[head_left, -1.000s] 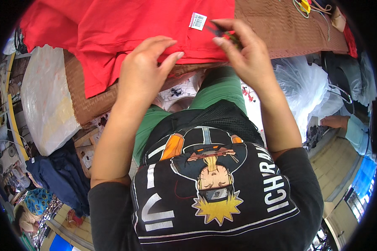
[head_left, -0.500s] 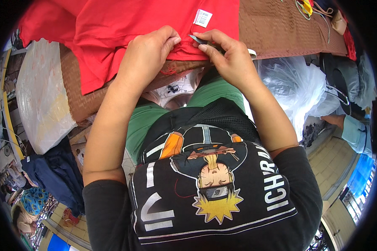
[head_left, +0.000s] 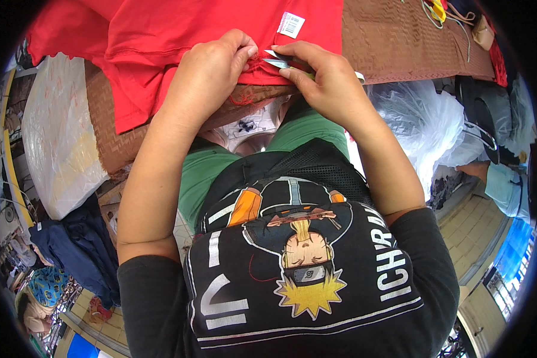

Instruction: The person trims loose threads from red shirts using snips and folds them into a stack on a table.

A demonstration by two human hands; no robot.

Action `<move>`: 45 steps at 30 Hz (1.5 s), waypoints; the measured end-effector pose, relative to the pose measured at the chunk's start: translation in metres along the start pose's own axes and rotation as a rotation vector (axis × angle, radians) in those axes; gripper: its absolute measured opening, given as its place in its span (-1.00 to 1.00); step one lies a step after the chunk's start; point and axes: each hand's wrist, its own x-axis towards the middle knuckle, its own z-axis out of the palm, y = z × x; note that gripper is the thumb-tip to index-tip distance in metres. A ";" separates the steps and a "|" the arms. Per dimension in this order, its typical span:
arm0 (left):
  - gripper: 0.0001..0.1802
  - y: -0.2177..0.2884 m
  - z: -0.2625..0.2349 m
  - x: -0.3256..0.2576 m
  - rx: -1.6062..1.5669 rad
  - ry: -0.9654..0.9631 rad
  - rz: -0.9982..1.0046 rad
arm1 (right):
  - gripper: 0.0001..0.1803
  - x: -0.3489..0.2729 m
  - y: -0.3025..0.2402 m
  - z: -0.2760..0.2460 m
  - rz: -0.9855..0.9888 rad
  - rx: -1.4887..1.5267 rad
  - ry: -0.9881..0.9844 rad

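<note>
A red garment (head_left: 161, 36) lies across the table, with a white tag (head_left: 292, 25) near its right side. My left hand (head_left: 209, 74) pinches a bit of its near edge between thumb and fingertips; whether it is cloth or loose thread is hard to make out. In my right hand (head_left: 334, 77) is a pair of thread snips (head_left: 274, 63), its two pointed blades apart and directed at the red edge beside my left fingertips. A tangle of red threads (head_left: 242, 99) hangs at the table's near edge below my left hand.
The table has a brown textured cover (head_left: 411, 48). Cords and a yellow item (head_left: 437, 11) lie at its far right. Clear plastic bags (head_left: 414, 122) bulge on the right, near another person's arm (head_left: 474, 171). At left are a whitish plastic sheet (head_left: 59, 131) and navy cloth (head_left: 80, 250).
The snips' blades have spread apart and come closer to my left fingertips. My left hand has shifted slightly upward, and the garment has barely moved.
</note>
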 end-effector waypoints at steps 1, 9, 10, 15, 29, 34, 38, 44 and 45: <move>-0.81 0.000 0.000 0.000 0.018 0.003 0.002 | -0.72 0.001 0.000 0.001 -0.040 -0.047 0.009; -0.80 0.005 -0.019 -0.015 0.060 -0.048 0.146 | -0.76 0.004 -0.014 -0.004 -0.158 -0.340 -0.020; -0.80 0.010 -0.033 -0.021 0.056 -0.102 0.146 | -0.76 0.002 -0.015 -0.008 -0.141 -0.320 -0.012; -0.77 0.021 -0.057 -0.032 0.189 -0.231 0.160 | -0.73 -0.002 -0.017 -0.020 -0.106 -0.269 0.024; -0.76 0.003 0.027 -0.015 -0.042 0.191 0.002 | -0.79 -0.001 0.008 0.007 0.007 0.154 0.070; -0.78 -0.007 0.019 -0.009 -0.049 0.154 0.017 | -0.80 0.000 0.004 0.003 0.057 0.128 0.021; -0.79 -0.005 0.006 -0.006 -0.083 0.035 -0.077 | -0.80 0.001 0.005 0.002 0.033 0.134 0.017; -0.78 -0.006 0.003 -0.003 -0.249 -0.005 -0.166 | -0.77 0.002 0.002 -0.001 0.031 0.082 -0.026; -0.79 -0.008 0.004 -0.003 -0.280 0.001 -0.170 | -0.77 0.001 0.001 -0.002 0.030 0.071 -0.033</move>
